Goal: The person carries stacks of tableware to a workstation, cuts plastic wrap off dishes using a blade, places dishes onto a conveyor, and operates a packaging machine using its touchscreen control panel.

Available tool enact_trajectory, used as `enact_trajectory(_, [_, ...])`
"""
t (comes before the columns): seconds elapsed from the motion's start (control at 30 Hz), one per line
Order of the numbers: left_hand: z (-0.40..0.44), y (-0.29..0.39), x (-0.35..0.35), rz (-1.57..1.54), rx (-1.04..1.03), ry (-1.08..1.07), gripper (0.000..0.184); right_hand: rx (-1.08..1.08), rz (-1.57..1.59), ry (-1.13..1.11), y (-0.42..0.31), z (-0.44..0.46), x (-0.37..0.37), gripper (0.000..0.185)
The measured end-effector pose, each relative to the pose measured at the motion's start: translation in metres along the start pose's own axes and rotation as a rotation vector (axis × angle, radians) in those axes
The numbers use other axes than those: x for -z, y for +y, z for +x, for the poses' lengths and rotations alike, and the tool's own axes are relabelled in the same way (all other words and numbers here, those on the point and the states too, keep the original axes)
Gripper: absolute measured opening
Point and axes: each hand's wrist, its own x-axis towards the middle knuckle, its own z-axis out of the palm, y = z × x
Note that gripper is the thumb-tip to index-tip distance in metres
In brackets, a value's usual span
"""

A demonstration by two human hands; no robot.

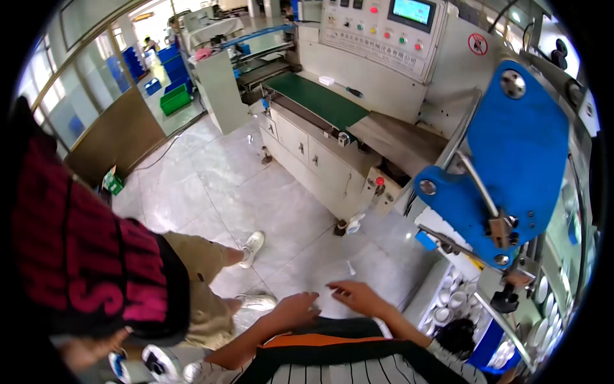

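My left hand [295, 310] is in front of my waist, its fingers loosely bent and pointing right. No object shows in it. Just across a small gap, my right hand [357, 298] has its fingers reaching left and apart, holding nothing. Both hands are above the pale tiled floor [288, 211], close to my striped top with its orange and dark band [332, 340]. Neither hand touches the machine.
Ahead stands a machine with a green conveyor belt [316, 99] and a control panel [384, 32]. A blue metal plate [521, 147] juts in at right, above white rolls [451, 301]. Close on my left is another person in beige shorts [208, 288]. A green crate [175, 100] stands farther back.
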Motion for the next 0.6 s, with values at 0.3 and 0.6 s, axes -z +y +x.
enact_trajectory(0.3, [0.032,-0.074,0.054,-0.337,0.179,-0.068,0.05,0.031,0.58,0.372,-0.049,0.168,0.078,0.028])
enact_trajectory(0.6, [0.169,-0.154,0.146,-0.233,0.218,-0.052,0.046,0.197,0.95,0.721,-0.018,0.362,0.208,0.024])
